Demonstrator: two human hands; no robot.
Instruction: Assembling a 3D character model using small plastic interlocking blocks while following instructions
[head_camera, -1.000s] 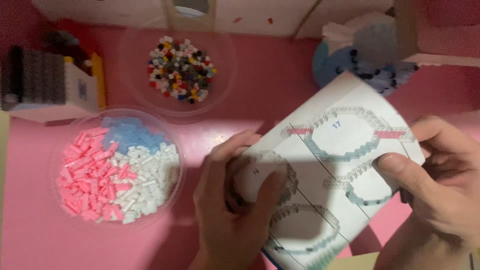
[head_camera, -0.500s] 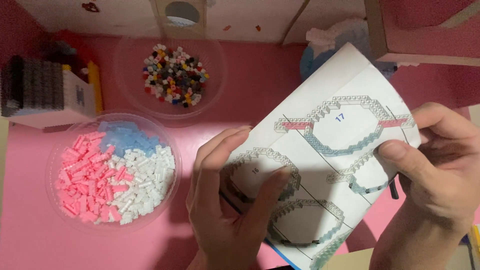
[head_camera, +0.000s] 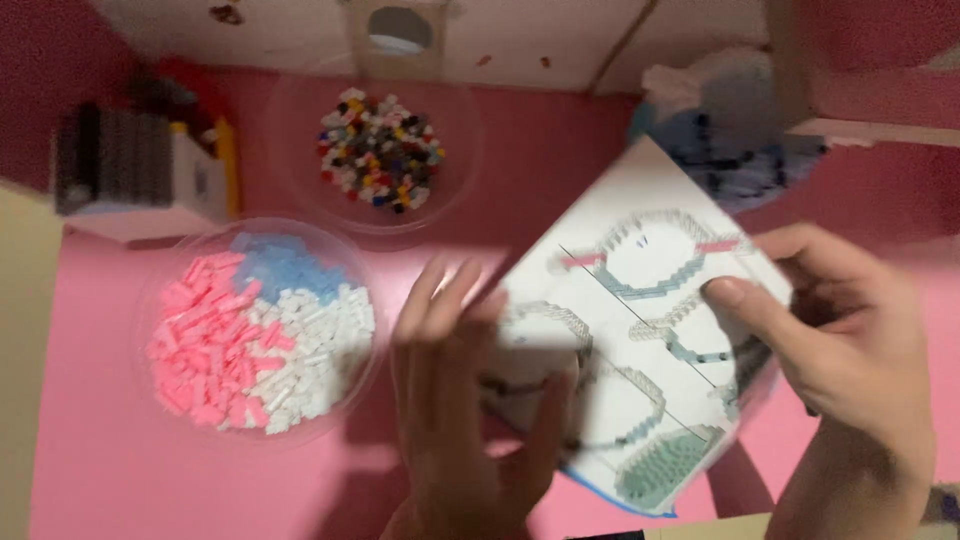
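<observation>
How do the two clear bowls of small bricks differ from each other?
The near bowl holds pink, white and light blue bricks; the far bowl holds mixed dark and bright pieces. The near bowl is much fuller and lies closer to the left hand. Both are clear, round, on the pink surface.

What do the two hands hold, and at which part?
Both hold the instruction sheet: the right hand pinches its right edge, thumb on top; the left hand grips its left side, fingers over it.

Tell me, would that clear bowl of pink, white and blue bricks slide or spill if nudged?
The clear bowl looks thin and light, so it would probably slide easily on the smooth pink table. Its low, wide shape suggests it would not tip readily. The small loose bricks are heaped, so a sharp push might scatter some.
</observation>
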